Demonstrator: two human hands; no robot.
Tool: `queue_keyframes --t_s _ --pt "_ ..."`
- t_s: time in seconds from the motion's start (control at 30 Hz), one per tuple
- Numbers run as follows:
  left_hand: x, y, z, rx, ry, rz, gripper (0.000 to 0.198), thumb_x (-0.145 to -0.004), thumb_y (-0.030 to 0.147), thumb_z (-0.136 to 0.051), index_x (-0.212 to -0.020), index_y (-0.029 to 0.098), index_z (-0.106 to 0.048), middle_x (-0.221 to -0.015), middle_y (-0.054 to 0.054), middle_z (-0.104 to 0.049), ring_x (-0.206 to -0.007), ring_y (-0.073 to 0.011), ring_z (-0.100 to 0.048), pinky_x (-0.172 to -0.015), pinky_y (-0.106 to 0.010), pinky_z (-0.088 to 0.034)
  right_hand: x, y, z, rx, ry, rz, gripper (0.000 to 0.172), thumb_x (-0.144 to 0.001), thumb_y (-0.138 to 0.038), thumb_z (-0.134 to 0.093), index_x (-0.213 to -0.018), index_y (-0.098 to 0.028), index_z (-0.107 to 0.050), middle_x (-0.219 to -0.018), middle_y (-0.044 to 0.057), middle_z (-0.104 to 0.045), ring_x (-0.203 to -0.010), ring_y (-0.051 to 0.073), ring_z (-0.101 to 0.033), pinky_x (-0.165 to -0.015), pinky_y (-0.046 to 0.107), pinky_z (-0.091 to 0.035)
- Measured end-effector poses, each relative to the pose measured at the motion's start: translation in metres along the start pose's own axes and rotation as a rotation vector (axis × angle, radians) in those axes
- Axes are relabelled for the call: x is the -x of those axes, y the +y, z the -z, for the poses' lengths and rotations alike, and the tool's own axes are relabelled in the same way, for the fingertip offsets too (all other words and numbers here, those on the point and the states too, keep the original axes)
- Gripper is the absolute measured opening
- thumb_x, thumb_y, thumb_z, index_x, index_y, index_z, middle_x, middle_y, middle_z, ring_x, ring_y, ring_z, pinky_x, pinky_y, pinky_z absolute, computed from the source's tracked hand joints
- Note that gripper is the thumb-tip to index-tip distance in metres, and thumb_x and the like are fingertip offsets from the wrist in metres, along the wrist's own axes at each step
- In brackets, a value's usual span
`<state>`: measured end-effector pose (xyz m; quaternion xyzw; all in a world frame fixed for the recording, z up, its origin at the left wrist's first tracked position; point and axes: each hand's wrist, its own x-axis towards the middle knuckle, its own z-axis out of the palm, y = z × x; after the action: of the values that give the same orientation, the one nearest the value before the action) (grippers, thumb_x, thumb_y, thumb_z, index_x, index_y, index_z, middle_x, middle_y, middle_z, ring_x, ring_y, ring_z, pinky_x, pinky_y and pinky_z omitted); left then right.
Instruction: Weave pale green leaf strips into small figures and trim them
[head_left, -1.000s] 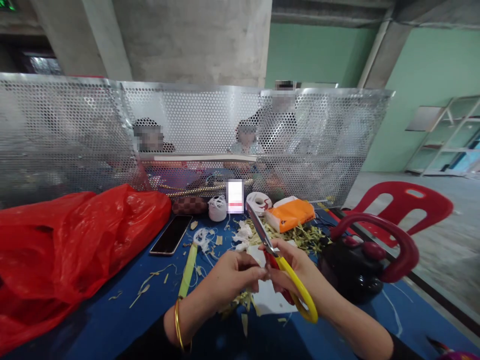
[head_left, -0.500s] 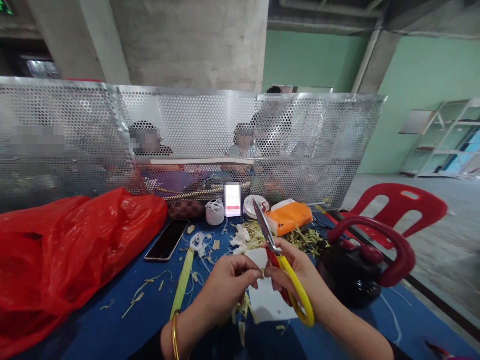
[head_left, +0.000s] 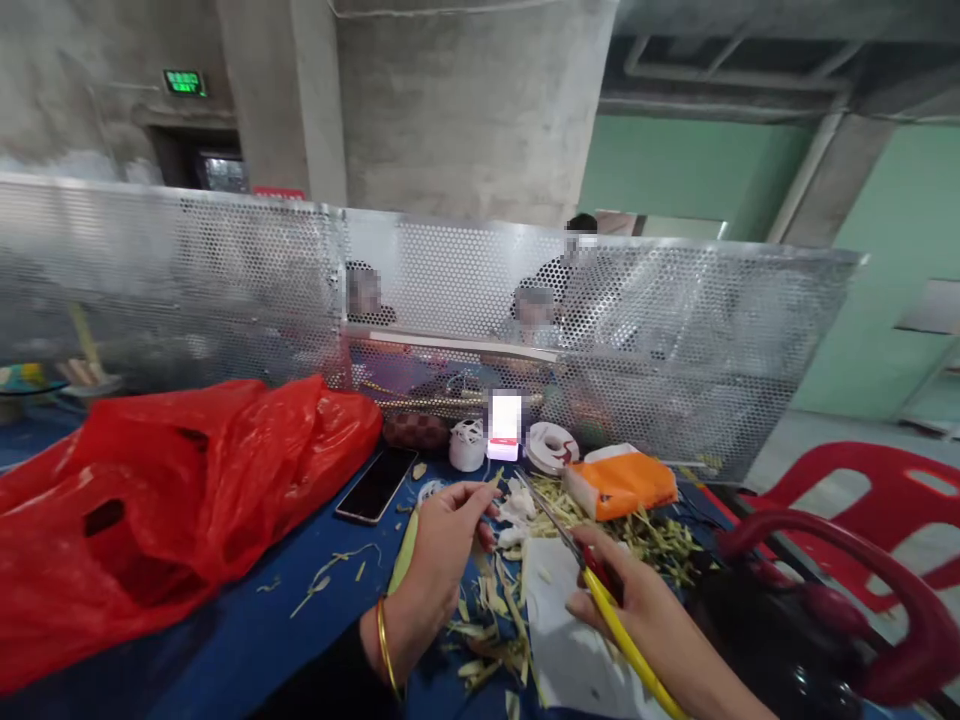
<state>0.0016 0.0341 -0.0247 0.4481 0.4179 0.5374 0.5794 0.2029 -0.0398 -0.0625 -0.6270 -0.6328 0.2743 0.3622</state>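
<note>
My left hand [head_left: 444, 545] is raised over the table with thumb and forefinger pinched together. A small yellowish plant strip [head_left: 497, 478] shows at its fingertips. My right hand [head_left: 630, 600] is closed around scissors [head_left: 611, 612] with yellow and red handles, their blades pointing up and away to the left. Beneath the right hand lies a white sheet of paper [head_left: 551, 640]. Dry plant scraps [head_left: 491, 640] are strewn between the two hands. A pale green stalk [head_left: 405, 552] lies partly hidden behind my left hand.
A red plastic bag [head_left: 247, 480] covers the left side. Farther back are a phone [head_left: 377, 487], a ball of white string [head_left: 468, 446], a white spool [head_left: 553, 448] and an orange packet [head_left: 626, 484]. A dark kettle [head_left: 772, 640] stands at right, near a red chair [head_left: 832, 495].
My hands have moved apart. The left rose away from the paper, while the right lowered to the right with the scissors. The whole view has shifted left and up.
</note>
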Motion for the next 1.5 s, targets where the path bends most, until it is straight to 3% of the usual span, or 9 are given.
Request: queue_keyframes --t_s 0.17,0.43,0.57,0.8,1.1,1.2,1.3,1.43,1.5 --pt "0.003 -0.003 -0.003 -0.080 -0.061 -0.004 0.018 -0.068 0.030 -0.064 -0.068 0.012 -0.066 -0.056 0.002 -0.060 -0.035 -0.0047 -0.041 -0.038 -0.019 -0.027 0.007 -0.014 -0.002 0.119 -0.029 0.008 0.053 -0.070 -0.039 -0.071 -0.119 -0.021 -0.063 -0.082 0.001 -0.070 -0.075 0.022 -0.062 -0.070 0.029 -0.049" --pt "0.008 -0.008 -0.008 -0.151 -0.179 0.089 0.011 -0.068 0.022 -0.056 -0.066 0.014 -0.064 -0.056 0.003 -0.061 -0.036 -0.0055 -0.042 -0.040 -0.019 -0.026 0.007 -0.019 -0.002 0.115 0.065 0.192 0.032 -0.070 -0.036 -0.070 -0.098 -0.023 -0.073 -0.068 0.000 -0.070 -0.063 0.020 -0.063 -0.062 0.027 -0.052" --pt "0.006 -0.008 -0.006 -0.129 -0.185 0.094 0.015 -0.070 0.028 -0.062 -0.065 0.014 -0.064 -0.057 0.002 -0.061 -0.039 -0.0059 -0.042 -0.043 -0.020 -0.028 0.004 -0.014 -0.001 0.191 -0.021 0.180 0.029 -0.077 -0.039 -0.064 -0.099 -0.022 -0.072 -0.073 0.001 -0.072 -0.065 0.020 -0.065 -0.057 0.024 -0.050" --pt "0.007 -0.004 -0.002 0.024 -0.177 0.210 0.023 -0.065 0.033 -0.076 -0.076 0.013 -0.075 -0.075 -0.005 -0.068 -0.069 -0.0125 -0.056 -0.061 -0.022 -0.039 0.003 0.002 -0.003 0.640 0.155 0.073 0.038 -0.083 -0.043 -0.058 -0.116 -0.026 -0.063 -0.083 0.004 -0.074 -0.066 0.022 -0.070 -0.056 0.026 -0.049" --pt "0.026 0.009 -0.008 0.464 -0.312 0.295 0.025 -0.061 0.031 -0.085 -0.077 0.016 -0.073 -0.094 -0.007 -0.071 -0.096 -0.0191 -0.060 -0.087 -0.030 -0.046 -0.001 0.024 -0.017 0.909 0.022 0.054 0.039 -0.076 -0.010 -0.056 -0.113 -0.015 -0.064 -0.090 0.013 -0.072 -0.082 0.027 -0.070 -0.070 0.033 -0.053" --pt "0.028 0.014 -0.008 0.555 -0.330 0.307 0.024 -0.061 0.028 -0.085 -0.076 0.015 -0.072 -0.099 -0.009 -0.071 -0.103 -0.0206 -0.060 -0.090 -0.030 -0.045 0.002 0.006 -0.011 0.764 0.036 0.078 0.021 -0.080 -0.014 -0.054 -0.092 -0.017 -0.070 -0.090 0.013 -0.070 -0.083 0.028 -0.069 -0.072 0.036 -0.053" --pt "0.030 0.020 -0.007 0.608 -0.362 0.300 0.022 -0.064 0.026 -0.083 -0.078 0.014 -0.072 -0.100 -0.010 -0.071 -0.100 -0.0201 -0.063 -0.087 -0.028 -0.047 -0.001 -0.034 -0.006 0.275 0.082 0.233 0.025 -0.090 -0.035 -0.048 -0.102 -0.023 -0.067 -0.101 0.010 -0.070 -0.092 0.024 -0.066 -0.078 0.033 -0.052" --pt "0.031 0.023 -0.007 0.642 -0.406 0.326 0.025 -0.065 0.026 -0.081 -0.084 0.013 -0.073 -0.092 -0.010 -0.072 -0.080 -0.0174 -0.067 -0.076 -0.026 -0.051 -0.015 -0.082 -0.019 -0.285 -0.064 0.244 0.027 -0.083 -0.041 -0.060 -0.096 -0.019 -0.069 -0.093 0.007 -0.072 -0.085 0.022 -0.065 -0.080 0.033 -0.051" --pt "0.030 0.022 -0.008 0.628 -0.397 0.318 0.029 -0.063 0.027 -0.082 -0.084 0.011 -0.073 -0.087 -0.010 -0.072 -0.078 -0.0170 -0.066 -0.074 -0.025 -0.050 -0.022 -0.088 -0.030 -0.419 -0.074 0.198 0.029 -0.077 -0.046 -0.066 -0.077 -0.017 -0.068 -0.076 0.005 -0.069 -0.071 0.019 -0.062 -0.069 0.030 -0.051"
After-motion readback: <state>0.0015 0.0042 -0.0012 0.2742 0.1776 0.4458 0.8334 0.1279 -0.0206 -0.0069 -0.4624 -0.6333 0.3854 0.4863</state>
